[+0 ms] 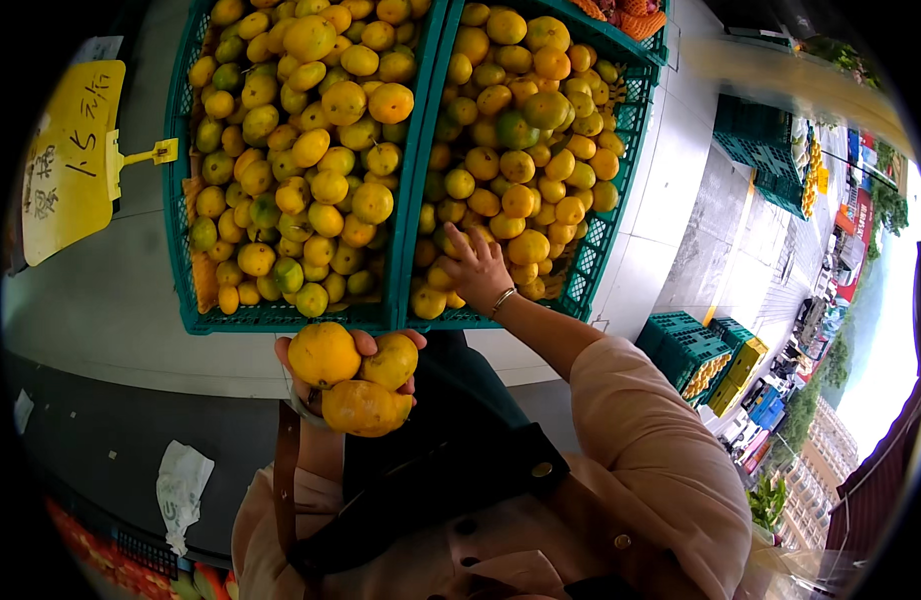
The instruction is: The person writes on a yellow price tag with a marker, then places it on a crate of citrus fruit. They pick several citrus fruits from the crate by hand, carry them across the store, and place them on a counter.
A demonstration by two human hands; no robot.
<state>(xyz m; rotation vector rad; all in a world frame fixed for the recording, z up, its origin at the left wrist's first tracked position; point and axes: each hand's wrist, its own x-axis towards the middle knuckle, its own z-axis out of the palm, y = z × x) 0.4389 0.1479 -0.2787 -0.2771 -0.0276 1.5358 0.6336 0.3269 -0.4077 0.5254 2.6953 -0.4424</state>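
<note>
Two green plastic crates full of yellow-orange citrus fruit stand side by side before me, the left crate (177,225) and the right crate (592,262). My left hand (303,382), palm up just outside the near edge of the left crate, cradles several citrus fruits (324,354) in a cluster. Reaching into the near left corner of the right crate, my right hand (477,270) has its fingers spread over the citrus fruits there (439,277). Its fingertips rest on or between the fruits; whether they grip one is hard to tell. A bracelet circles each wrist.
A yellow handwritten price sign (74,161) is clipped at the left crate's outer edge. A crumpled white plastic bag (181,487) lies on the dark surface at lower left. More stacked green crates (678,349) stand on the pavement at right. A dark bag hangs across my front.
</note>
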